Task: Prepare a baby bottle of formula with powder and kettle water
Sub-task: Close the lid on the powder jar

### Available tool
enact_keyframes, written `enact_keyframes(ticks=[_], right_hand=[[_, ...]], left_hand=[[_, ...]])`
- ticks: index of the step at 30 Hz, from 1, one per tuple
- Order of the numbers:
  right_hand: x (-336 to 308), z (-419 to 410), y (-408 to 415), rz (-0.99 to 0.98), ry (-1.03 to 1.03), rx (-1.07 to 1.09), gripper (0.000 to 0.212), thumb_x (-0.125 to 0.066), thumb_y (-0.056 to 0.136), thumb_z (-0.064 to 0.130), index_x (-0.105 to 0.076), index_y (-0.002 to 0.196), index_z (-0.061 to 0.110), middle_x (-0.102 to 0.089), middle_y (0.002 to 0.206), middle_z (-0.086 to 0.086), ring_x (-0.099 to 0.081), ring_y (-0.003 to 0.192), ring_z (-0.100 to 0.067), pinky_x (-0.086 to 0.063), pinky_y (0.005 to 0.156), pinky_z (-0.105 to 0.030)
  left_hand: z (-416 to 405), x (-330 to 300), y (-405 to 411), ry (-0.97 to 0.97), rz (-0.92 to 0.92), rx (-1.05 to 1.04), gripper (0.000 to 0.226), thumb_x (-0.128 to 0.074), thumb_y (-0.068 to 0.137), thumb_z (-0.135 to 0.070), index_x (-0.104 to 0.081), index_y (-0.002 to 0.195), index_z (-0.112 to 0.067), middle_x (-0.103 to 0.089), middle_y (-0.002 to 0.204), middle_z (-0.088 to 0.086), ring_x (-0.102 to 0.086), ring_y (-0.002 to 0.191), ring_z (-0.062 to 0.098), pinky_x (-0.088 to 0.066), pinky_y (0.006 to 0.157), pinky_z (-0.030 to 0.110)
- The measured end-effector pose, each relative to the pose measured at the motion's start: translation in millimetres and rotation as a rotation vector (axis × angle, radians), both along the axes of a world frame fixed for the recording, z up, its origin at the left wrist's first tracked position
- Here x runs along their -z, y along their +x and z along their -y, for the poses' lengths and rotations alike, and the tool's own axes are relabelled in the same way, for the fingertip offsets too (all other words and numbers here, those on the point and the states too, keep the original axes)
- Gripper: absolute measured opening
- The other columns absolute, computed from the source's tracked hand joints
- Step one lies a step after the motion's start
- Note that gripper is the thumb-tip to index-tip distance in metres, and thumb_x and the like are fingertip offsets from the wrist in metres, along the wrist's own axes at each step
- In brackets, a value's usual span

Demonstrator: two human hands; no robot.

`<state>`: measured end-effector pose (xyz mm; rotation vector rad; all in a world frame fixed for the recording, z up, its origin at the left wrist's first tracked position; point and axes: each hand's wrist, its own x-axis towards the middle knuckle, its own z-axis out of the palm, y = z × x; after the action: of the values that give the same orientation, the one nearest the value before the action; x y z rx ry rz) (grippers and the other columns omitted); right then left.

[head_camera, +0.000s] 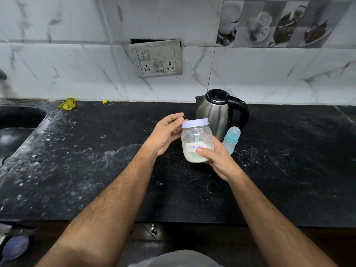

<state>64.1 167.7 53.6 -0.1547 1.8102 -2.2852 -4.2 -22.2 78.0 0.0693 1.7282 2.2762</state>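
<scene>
The right hand [215, 160] grips the formula jar [196, 141] low on its body and holds it upright above the countertop [96, 170]. The left hand [167, 133], fingers relaxed and holding nothing, touches the lid [195, 123] from the left. The baby bottle [231, 141] stands just behind, beside the kettle [217, 112].

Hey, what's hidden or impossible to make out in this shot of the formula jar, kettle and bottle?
Head view only:
- Formula jar label: its end is covered by the right hand thumb.
- Baby bottle: lower part hidden behind that hand.
- Kettle: water level unseen through steel.
- Left hand: fingertip contact with the lid is unclear.
</scene>
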Motion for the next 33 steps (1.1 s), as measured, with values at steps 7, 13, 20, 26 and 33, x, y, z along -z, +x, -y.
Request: enact_keyframes(ticks=[7, 13, 20, 26, 33], right_hand=[[0.4, 6.4, -0.9, -0.023, 0.054, 0.001, 0.071, -0.078, 0.071, 0.025, -0.052, 0.135, 0.009, -0.067, 0.127, -0.013, -0.064, 0.115, -0.025, -0.053, 0.094, -0.037], [-0.5, 5.6, 1.2, -0.005, 0.031, 0.003, 0.065, -0.076, 0.075, 0.017, -0.052, 0.135, 0.010, -0.068, 0.124, -0.010, -0.065, 0.112, -0.022, -0.055, 0.086, -0.031], [2.2, 1.6, -1.7, -0.005, 0.083, 0.041, 0.068, -0.079, 0.075, 0.019, -0.051, 0.136, 0.009, -0.066, 0.128, -0.012, -0.063, 0.119, -0.028, -0.054, 0.096, -0.042], [0.9, 6.2, -1.8, -0.021, 0.146, 0.031, 0.072, -0.081, 0.070, 0.023, -0.052, 0.135, 0.012, -0.067, 0.127, -0.011, -0.063, 0.120, -0.029, -0.050, 0.103, -0.048], [1.7, 3.3, -1.6, -0.023, 0.122, 0.060, 0.076, -0.081, 0.069, 0.025, -0.049, 0.137, 0.010, -0.066, 0.129, -0.013, -0.061, 0.121, -0.031, -0.052, 0.101, -0.044]], left_hand=[[-15.4, -12.4, 8.7, -0.056, -0.061, 0.093, 0.066, -0.060, 0.082, -0.045, -0.050, 0.140, -0.013, -0.069, 0.111, 0.002, -0.066, 0.101, 0.014, -0.053, 0.090, 0.032], [-7.8, -10.5, 3.8, -0.073, -0.047, 0.044, 0.058, -0.070, 0.084, -0.031, -0.051, 0.136, -0.018, -0.068, 0.122, 0.004, -0.066, 0.109, 0.018, -0.054, 0.091, 0.032], [-2.3, -9.5, 2.0, -0.096, -0.041, 0.019, 0.038, -0.061, 0.096, -0.021, -0.054, 0.133, -0.019, -0.073, 0.115, 0.003, -0.069, 0.100, 0.013, -0.050, 0.102, 0.040], [-15.1, -17.8, 7.2, -0.121, -0.071, 0.117, 0.064, -0.073, 0.084, -0.035, -0.046, 0.140, -0.019, -0.065, 0.127, 0.011, -0.066, 0.108, 0.019, -0.054, 0.094, 0.033], [0.4, -10.7, 1.6, -0.160, -0.052, -0.010, 0.054, -0.078, 0.080, -0.028, -0.055, 0.129, -0.025, -0.071, 0.116, 0.003, -0.064, 0.117, 0.023, -0.046, 0.107, 0.048]])
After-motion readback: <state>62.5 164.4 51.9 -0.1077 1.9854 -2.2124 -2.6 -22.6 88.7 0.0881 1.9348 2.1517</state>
